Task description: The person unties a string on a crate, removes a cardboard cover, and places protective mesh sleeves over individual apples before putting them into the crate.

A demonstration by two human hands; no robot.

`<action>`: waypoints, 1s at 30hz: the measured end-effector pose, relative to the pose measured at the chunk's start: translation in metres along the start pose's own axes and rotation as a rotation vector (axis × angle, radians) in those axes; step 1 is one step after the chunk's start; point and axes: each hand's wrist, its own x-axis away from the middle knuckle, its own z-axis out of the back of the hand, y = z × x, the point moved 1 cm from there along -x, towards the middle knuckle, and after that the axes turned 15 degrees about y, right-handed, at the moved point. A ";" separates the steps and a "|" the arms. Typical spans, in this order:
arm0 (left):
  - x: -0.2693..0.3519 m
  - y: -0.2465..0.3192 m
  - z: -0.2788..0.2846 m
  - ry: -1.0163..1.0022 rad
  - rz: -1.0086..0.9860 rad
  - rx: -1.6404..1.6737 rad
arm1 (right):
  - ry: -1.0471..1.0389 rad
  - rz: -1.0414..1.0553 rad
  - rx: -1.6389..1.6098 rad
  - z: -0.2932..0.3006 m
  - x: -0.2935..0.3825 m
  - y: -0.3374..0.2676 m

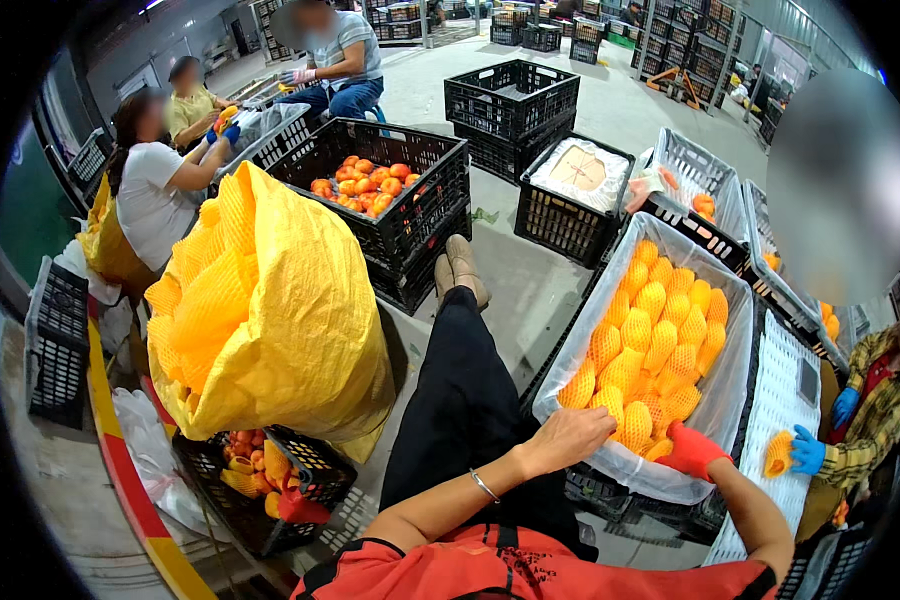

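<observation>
A black plastic crate with a translucent plastic liner (562,360) stands at my right, holding rows of fruit in yellow-orange foam nets (660,341). My bare left hand (574,439), with a bracelet at the wrist, reaches over the crate's near left edge; its fingertips touch a netted fruit there. Inside the near right corner is my right hand (694,451) in a red glove, its fingers against a netted fruit and partly hidden. Whether either hand grips a fruit is unclear. A yellow woven sack (315,322) full of foam nets stands at the left.
A black crate of red-orange fruit (435,180) stands ahead; another crate (255,517) with fruit, nets and a red glove is low at the left. Several people sit at both sides. A co-worker's blue-gloved hand (806,450) holds a netted fruit at far right.
</observation>
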 end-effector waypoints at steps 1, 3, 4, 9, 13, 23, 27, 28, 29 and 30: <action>-0.001 -0.001 0.001 -0.005 -0.010 -0.008 | 0.035 -0.028 -0.111 0.007 0.004 0.006; -0.002 0.005 -0.004 -0.072 0.025 -0.010 | 0.160 -0.015 -0.261 0.019 0.009 0.023; -0.008 0.004 -0.004 -0.007 0.009 0.030 | 0.230 -0.018 -0.341 0.027 0.014 0.032; -0.021 0.013 -0.012 0.113 0.217 0.259 | 0.592 -0.005 -1.200 0.032 0.013 0.013; -0.047 0.038 -0.019 0.227 0.132 0.214 | 0.712 -0.089 -1.485 0.023 0.008 -0.065; -0.061 0.025 -0.011 0.469 0.305 0.297 | 0.757 0.330 -1.826 -0.009 0.003 -0.133; -0.065 0.012 -0.010 0.504 0.330 0.381 | 0.786 0.304 -1.943 -0.010 0.001 -0.140; -0.066 0.012 -0.008 0.491 0.353 0.426 | 0.851 0.302 -1.879 -0.010 0.001 -0.142; -0.068 0.012 -0.008 0.478 0.374 0.476 | 0.918 0.299 -1.809 -0.010 0.001 -0.142; -0.069 0.013 -0.008 0.464 0.395 0.527 | 0.984 0.296 -1.739 -0.010 0.001 -0.142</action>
